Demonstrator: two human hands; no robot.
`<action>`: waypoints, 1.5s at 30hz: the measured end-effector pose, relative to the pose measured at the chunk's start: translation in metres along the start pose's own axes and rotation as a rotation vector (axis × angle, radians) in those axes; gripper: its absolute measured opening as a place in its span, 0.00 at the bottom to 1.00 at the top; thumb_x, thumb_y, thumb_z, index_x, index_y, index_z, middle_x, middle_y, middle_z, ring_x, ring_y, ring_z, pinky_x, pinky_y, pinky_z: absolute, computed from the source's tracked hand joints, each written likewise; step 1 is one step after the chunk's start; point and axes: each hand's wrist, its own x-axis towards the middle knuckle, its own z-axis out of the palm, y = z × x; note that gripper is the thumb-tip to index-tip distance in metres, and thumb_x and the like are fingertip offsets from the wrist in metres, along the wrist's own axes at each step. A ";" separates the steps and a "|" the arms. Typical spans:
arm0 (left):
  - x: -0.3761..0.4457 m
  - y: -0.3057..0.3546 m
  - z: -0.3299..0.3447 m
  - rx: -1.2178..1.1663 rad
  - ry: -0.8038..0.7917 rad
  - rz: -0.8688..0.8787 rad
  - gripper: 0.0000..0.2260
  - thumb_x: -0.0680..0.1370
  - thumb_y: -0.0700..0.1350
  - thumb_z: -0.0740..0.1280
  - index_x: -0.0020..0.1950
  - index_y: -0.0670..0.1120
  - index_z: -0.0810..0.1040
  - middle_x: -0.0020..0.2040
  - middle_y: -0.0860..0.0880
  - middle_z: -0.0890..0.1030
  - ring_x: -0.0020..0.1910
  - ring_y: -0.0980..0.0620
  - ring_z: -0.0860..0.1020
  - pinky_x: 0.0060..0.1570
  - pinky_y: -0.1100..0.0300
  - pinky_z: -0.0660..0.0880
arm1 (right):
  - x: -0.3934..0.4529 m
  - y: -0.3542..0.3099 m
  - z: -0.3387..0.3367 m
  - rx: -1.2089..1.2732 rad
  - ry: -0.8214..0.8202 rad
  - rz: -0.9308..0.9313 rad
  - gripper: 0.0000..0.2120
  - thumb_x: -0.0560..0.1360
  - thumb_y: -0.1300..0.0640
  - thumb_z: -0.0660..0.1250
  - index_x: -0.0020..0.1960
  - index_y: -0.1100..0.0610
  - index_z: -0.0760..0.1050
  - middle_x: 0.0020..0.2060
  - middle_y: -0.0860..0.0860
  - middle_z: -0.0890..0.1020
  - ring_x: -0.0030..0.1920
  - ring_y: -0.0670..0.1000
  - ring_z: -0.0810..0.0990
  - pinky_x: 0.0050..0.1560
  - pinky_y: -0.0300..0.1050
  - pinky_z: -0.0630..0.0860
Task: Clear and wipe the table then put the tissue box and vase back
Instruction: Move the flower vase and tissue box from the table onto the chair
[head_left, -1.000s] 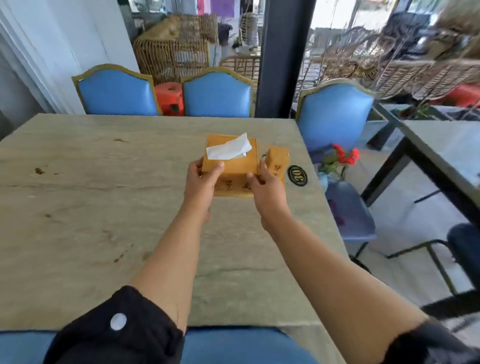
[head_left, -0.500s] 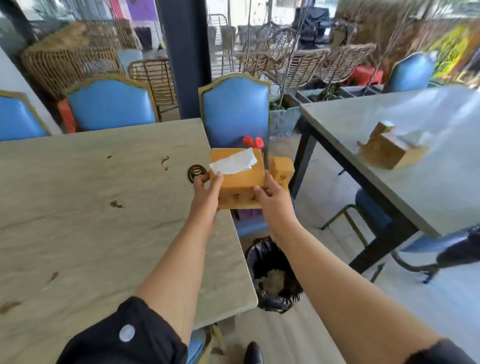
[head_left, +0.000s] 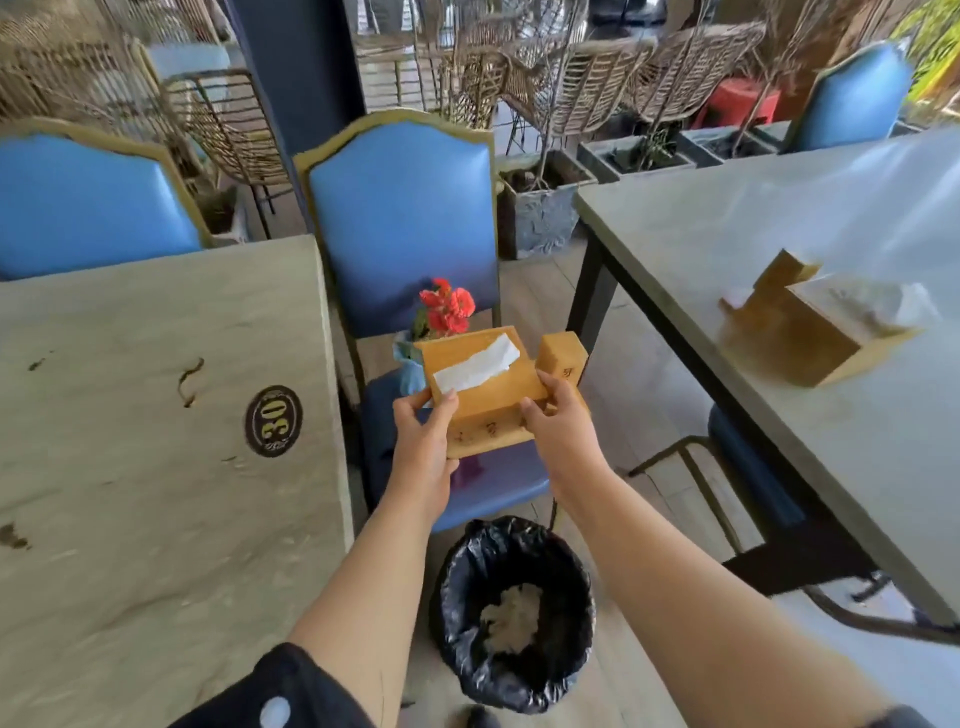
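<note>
I hold a wooden tissue box (head_left: 488, 397) with a white tissue sticking out of its top, in the air above a blue chair seat (head_left: 498, 483). My left hand (head_left: 423, 441) grips its left side and my right hand (head_left: 558, 426) grips its right side. Just behind the box, a small blue vase (head_left: 410, 371) with red flowers stands on the same seat, partly hidden by the box. The stained stone table (head_left: 156, 467) with a round "30" plaque lies to the left of my hands.
A black-lined waste bin (head_left: 514, 613) with crumpled paper stands on the floor below my arms. A second table (head_left: 810, 270) at right carries another wooden tissue box (head_left: 810, 332). Blue chairs (head_left: 88, 202) and wicker chairs stand behind.
Both hands have carried the tissue box off the table to the right, and it now hangs over the chair seat by the vase. My view has swung right.
</note>
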 end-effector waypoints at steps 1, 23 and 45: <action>0.013 -0.005 0.006 0.010 0.013 -0.001 0.08 0.77 0.52 0.67 0.53 0.57 0.69 0.53 0.55 0.80 0.55 0.50 0.79 0.64 0.39 0.69 | 0.014 0.005 0.000 0.006 0.009 0.021 0.22 0.79 0.56 0.63 0.72 0.50 0.65 0.57 0.47 0.76 0.55 0.48 0.75 0.56 0.45 0.72; 0.217 -0.185 0.098 -0.165 0.398 -0.221 0.52 0.54 0.48 0.82 0.65 0.70 0.52 0.66 0.50 0.72 0.60 0.45 0.77 0.48 0.55 0.76 | 0.314 0.147 -0.004 -0.073 -0.365 0.207 0.11 0.82 0.56 0.55 0.58 0.50 0.75 0.55 0.49 0.78 0.55 0.49 0.76 0.48 0.42 0.73; 0.215 -0.208 0.090 0.421 0.607 -0.057 0.15 0.78 0.46 0.66 0.65 0.49 0.72 0.62 0.52 0.75 0.61 0.56 0.73 0.59 0.58 0.70 | 0.316 0.186 -0.003 -0.138 -0.316 0.190 0.25 0.81 0.64 0.57 0.75 0.47 0.59 0.65 0.45 0.70 0.59 0.44 0.69 0.58 0.44 0.71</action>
